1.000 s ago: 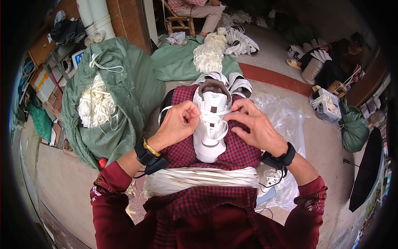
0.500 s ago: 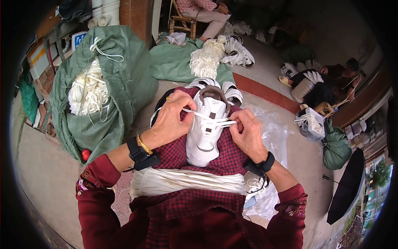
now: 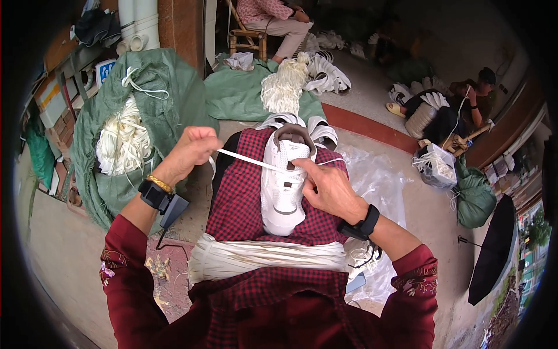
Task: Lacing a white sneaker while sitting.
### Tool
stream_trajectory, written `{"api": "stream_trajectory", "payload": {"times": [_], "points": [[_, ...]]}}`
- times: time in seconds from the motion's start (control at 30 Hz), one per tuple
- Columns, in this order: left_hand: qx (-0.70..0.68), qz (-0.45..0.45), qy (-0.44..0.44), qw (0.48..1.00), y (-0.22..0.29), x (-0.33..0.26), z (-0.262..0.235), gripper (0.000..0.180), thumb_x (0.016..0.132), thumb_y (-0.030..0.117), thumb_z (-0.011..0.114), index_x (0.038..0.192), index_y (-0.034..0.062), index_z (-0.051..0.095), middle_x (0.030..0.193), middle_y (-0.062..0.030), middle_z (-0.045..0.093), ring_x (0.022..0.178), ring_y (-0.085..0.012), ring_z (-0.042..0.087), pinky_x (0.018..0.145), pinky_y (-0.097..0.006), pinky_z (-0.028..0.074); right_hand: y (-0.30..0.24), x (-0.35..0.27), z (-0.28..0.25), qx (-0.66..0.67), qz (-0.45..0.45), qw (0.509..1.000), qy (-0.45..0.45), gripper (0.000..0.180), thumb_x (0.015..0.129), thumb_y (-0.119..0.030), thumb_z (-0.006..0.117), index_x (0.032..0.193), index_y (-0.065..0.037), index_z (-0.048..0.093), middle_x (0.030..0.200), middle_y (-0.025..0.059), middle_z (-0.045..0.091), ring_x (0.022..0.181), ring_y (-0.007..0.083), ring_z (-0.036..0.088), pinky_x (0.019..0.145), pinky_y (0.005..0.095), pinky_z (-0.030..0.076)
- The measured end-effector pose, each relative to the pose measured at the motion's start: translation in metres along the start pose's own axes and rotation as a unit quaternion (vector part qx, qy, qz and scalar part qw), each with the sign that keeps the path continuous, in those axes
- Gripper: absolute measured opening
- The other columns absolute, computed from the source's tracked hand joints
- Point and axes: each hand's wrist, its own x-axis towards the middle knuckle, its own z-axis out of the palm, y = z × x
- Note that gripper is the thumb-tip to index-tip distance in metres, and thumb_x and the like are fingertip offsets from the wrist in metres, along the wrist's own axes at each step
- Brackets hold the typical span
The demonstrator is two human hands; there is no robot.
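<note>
A white sneaker (image 3: 283,206) with a grey-brown collar rests on my lap, its toe towards me. My left hand (image 3: 195,152) is closed on a flat white shoelace (image 3: 244,157), holding it off to the left of the shoe. That lace runs taut from my fingers to the sneaker's tongue, and a short tail hangs under the hand. My right hand (image 3: 334,192) lies over the shoe's right side. Its forefinger is stretched out and presses at the lace on the tongue; the thumb stands apart from it, and the other fingers are curled.
A bundle of white laces (image 3: 267,256) lies across my waist. More white shoes (image 3: 322,132) sit beyond my knees. At left stands a green sack (image 3: 180,99) of laces. Clear plastic sheeting (image 3: 378,186) covers floor at right, near a lace-filled tub (image 3: 436,168). Other people sit farther back.
My left hand has moved left and drawn the lace out straight. The right hand has shifted inward, its forefinger now on the tongue. The co-worker at right has raised a hand with a lace.
</note>
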Motion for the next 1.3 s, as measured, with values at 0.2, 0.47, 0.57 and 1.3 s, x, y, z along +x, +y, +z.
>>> {"api": "stream_trajectory", "payload": {"times": [0.2, 0.47, 0.57, 1.3], "points": [[0.195, 0.028, 0.038, 0.98, 0.001, 0.001, -0.017, 0.03, 0.093, 0.018, 0.07, 0.067, 0.0094, 0.057, 0.06, 0.0102, 0.045, 0.054, -0.001, 0.037, 0.049, -0.023, 0.026, 0.001, 0.001, -0.013, 0.053, 0.06, 0.996, -0.037, 0.041, 0.079, -0.001, 0.057, 0.12, -0.001, 0.055, 0.075, 0.0199, 0.066, 0.066, 0.0388, 0.066, 0.059, 0.0491, 0.05], [0.41, 0.239, 0.063, 0.878, -0.003, 0.011, 0.05, 0.017, 0.085, 0.014, 0.076, 0.096, 0.0026, 0.069, 0.105, -0.0054, 0.067, 0.099, -0.0203, 0.06, 0.078, -0.036, 0.049, 0.002, 0.022, -0.041, 0.026, -0.022, 0.997, -0.066, 0.019, 0.081, -0.004, 0.062, 0.098, 0.002, 0.067, 0.089, 0.0176, 0.06, 0.081, 0.0351, 0.064, 0.073, 0.0455, 0.052], [0.436, 0.294, -0.013, 0.85, -0.004, 0.015, 0.072, 0.019, 0.076, 0.007, 0.077, 0.089, 0.0027, 0.064, 0.099, -0.0098, 0.065, 0.092, -0.0273, 0.059, 0.079, -0.039, 0.048, 0.008, 0.027, -0.037, 0.048, -0.077, 0.995, -0.048, 0.012, 0.084, -0.007, 0.063, 0.093, 0.001, 0.067, 0.094, 0.0167, 0.057, 0.087, 0.0342, 0.063, 0.078, 0.0447, 0.051], [0.655, 0.396, -0.027, 0.643, 0.006, -0.017, -0.022, 0.016, 0.089, 0.008, 0.068, 0.104, 0.008, 0.062, 0.082, -0.0099, 0.054, 0.067, -0.0309, 0.062, 0.06, -0.042, 0.05, 0.092, -0.052, -0.097, -0.196, -0.061, 0.978, -0.028, 0.013, 0.091, -0.01, 0.059, 0.103, -0.008, 0.054, 0.083, 0.0128, 0.062, 0.076, 0.0355, 0.066, 0.065, 0.047, 0.052]]}}
